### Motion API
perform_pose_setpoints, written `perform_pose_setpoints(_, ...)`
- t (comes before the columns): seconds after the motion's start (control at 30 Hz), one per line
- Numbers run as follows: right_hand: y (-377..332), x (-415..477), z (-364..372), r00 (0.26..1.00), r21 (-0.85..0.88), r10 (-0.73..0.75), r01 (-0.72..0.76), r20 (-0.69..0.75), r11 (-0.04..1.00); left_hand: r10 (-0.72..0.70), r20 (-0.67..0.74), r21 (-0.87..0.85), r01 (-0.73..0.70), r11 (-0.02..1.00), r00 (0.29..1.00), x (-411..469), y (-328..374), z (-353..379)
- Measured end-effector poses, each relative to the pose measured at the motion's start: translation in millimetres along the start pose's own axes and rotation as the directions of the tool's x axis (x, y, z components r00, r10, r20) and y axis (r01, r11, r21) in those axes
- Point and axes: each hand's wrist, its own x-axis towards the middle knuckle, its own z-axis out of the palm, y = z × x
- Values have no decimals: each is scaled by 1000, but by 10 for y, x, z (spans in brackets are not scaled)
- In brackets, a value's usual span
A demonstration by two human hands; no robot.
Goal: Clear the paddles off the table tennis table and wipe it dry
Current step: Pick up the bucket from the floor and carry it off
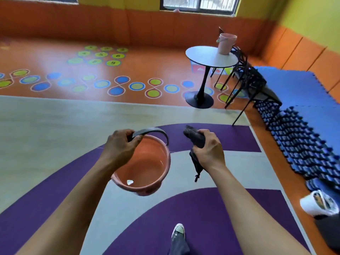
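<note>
My left hand (pixel 120 144) grips the dark grey handle of a pink bucket (pixel 147 166), which hangs tilted in front of me above the floor. A little water shows at its bottom. My right hand (pixel 207 150) is closed on a dark grey cloth (pixel 196 138). One end bunches above my fist and the other end dangles below it. No table tennis table or paddle is in view.
A round white side table (pixel 211 57) on a black pedestal stands ahead to the right, with a second pink bucket (pixel 226 43) on it. Black chairs (pixel 244 76) stand beside it. Blue foam mats (pixel 298 111) line the right side. My shoe (pixel 178 231) is below.
</note>
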Motion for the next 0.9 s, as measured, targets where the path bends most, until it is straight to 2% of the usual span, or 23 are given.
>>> perform_pose_setpoints(0.23,529,1644,-249,999,-14,29,-29,18,999,-41,10,-36,41,998,999,1418,675,634)
perform_pose_setpoints(0.5,1071,3239,-362,996,-33,88,-88,24,996,-13,5,-98,13,995,1000,3065,1337,1249)
perform_pose_setpoints(0.7,1520,4603,-256,988,-65,152,-152,0,986,35,56,-163,-25,986,998,4476,1655,1798)
perform_pose_setpoints(0.9,1843,5935,-145,965,-83,261,-259,12,962,105,180,-115,-85,990,978,5883,2057,2277)
